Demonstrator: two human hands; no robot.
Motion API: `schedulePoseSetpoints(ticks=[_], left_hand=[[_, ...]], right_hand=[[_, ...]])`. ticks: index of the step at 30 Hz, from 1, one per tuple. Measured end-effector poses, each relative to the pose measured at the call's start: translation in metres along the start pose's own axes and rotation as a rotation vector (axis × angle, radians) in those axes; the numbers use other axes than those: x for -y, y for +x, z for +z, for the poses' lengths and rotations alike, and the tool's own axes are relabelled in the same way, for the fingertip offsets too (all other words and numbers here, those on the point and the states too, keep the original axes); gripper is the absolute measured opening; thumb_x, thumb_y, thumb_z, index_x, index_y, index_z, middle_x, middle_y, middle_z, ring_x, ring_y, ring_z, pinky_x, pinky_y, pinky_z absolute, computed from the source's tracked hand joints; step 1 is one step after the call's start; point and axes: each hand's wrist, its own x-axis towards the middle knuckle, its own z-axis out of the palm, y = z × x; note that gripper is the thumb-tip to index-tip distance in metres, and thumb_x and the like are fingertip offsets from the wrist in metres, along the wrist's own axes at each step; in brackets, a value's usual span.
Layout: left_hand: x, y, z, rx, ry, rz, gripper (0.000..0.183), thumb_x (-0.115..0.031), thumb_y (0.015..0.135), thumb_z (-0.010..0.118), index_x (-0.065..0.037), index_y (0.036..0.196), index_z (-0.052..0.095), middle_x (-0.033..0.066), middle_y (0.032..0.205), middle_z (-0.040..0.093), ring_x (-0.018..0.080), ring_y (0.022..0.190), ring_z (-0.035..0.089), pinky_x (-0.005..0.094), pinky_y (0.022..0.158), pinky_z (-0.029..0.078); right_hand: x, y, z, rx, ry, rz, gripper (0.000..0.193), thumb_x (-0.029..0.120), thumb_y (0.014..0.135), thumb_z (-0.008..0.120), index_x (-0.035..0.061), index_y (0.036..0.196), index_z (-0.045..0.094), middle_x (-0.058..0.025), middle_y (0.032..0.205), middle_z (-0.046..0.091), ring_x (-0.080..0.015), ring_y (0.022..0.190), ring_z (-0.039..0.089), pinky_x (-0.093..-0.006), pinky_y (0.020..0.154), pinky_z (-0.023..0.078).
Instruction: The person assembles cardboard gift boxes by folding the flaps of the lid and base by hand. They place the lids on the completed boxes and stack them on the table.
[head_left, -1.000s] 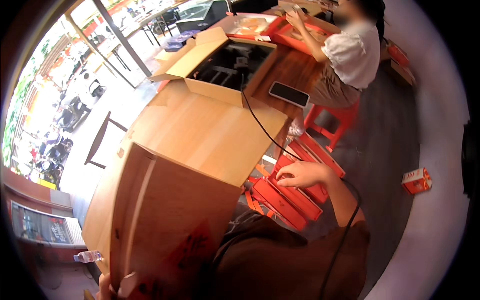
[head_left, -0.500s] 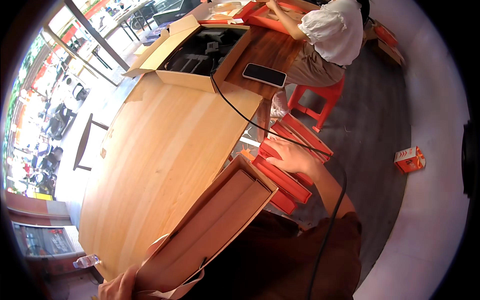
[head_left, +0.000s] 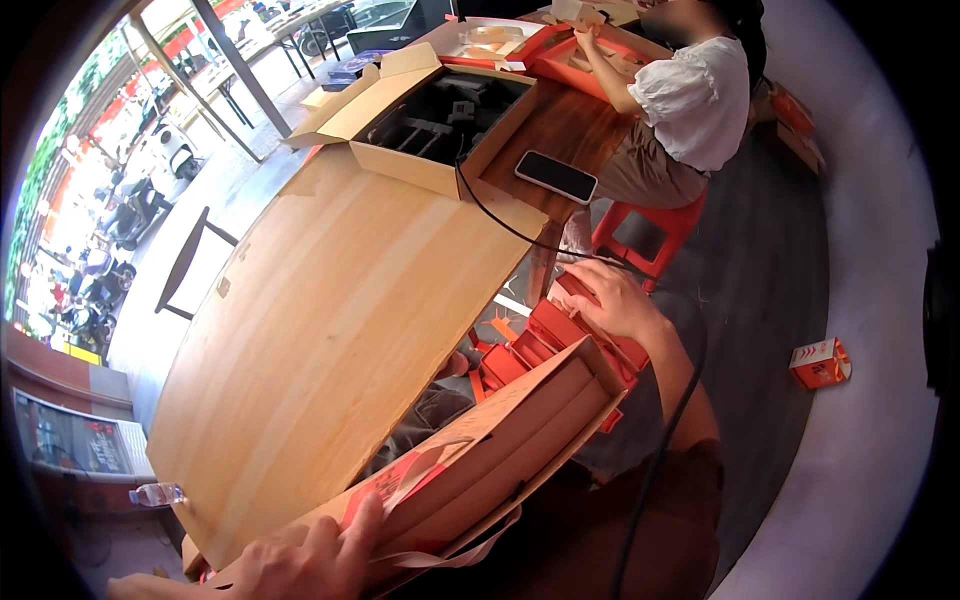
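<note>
My left hand (head_left: 310,545) grips the near end of a long brown paper gift bag (head_left: 540,430), its fingers curled over the side with red print. A pale ribbon handle (head_left: 470,550) loops along the bag's edge, and the open top shows a brown inside. Beyond the bag's far end, my right hand (head_left: 615,300) has its fingers bent over the top of a red box (head_left: 560,318). More red boxes (head_left: 505,362) lie close beside it, low by the table's edge, partly hidden by the bag.
A wooden table (head_left: 330,310) stands to the left, with an open carton (head_left: 440,120) of black items at its far end. A phone (head_left: 557,177) and a seated person (head_left: 690,100) are beyond. A black cable (head_left: 500,222) crosses near my right hand. A bottle (head_left: 157,494) is at left.
The bag has shifted right and its far end now overlaps the red boxes. My left hand has moved further along its side. My right hand has moved slightly right, still on the red boxes.
</note>
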Motion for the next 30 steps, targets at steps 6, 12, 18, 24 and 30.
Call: schedulePoseSetpoints(ticks=[6,12,18,24,30], left_hand=[[-0.026,0.017,0.02,-0.181,0.384,0.223,0.068,-0.035,0.095,0.063,-0.008,0.156,0.051,0.0214,0.091,0.068,0.0347,0.069,0.07,0.0469,0.058,0.057],[-0.043,0.045,0.01,-0.25,0.522,0.457,0.07,-0.03,0.094,0.061,-0.013,0.161,0.046,0.0187,0.099,0.066,0.0333,0.088,0.069,0.0446,0.07,0.059],[-0.063,0.079,-0.009,-0.302,0.425,0.744,0.069,-0.023,0.086,0.07,-0.002,0.15,0.055,0.015,0.079,0.066,0.0252,0.062,0.067,0.0334,0.05,0.053],[-0.081,0.096,-0.006,-0.26,0.371,0.794,0.083,-0.026,0.081,0.076,0.002,0.154,0.047,0.0154,0.084,0.068,0.0275,0.07,0.072,0.036,0.055,0.056],[-0.105,0.117,0.006,-0.315,0.459,0.944,0.08,-0.029,0.08,0.077,0.007,0.147,0.054,0.013,0.085,0.067,0.0241,0.07,0.069,0.0342,0.053,0.053]], right_hand=[[-0.016,0.007,-0.028,0.014,-0.187,-0.044,0.037,0.023,0.094,0.072,0.0002,0.124,0.074,-0.0186,0.133,0.068,-0.0378,0.135,0.058,-0.049,0.119,0.041],[-0.003,-0.009,-0.047,0.114,-0.2,-0.007,0.046,0.033,0.091,0.074,0.0045,0.128,0.075,-0.0219,0.149,0.059,-0.0413,0.142,0.053,-0.0527,0.122,0.038],[0.021,-0.055,-0.088,0.432,-0.14,0.257,0.071,0.036,0.097,0.072,0.0105,0.159,0.048,-0.0213,0.168,0.037,-0.043,0.141,0.053,-0.0479,0.117,0.046],[0.04,-0.077,-0.135,0.725,0.047,0.422,0.066,0.045,0.1,0.067,0.0079,0.153,0.056,-0.0185,0.151,0.06,-0.0356,0.135,0.061,-0.0438,0.112,0.05],[0.035,-0.131,-0.221,0.469,-0.088,0.735,0.063,0.04,0.098,0.071,0.0081,0.151,0.059,-0.0198,0.148,0.063,-0.0335,0.127,0.067,-0.0414,0.109,0.052]])
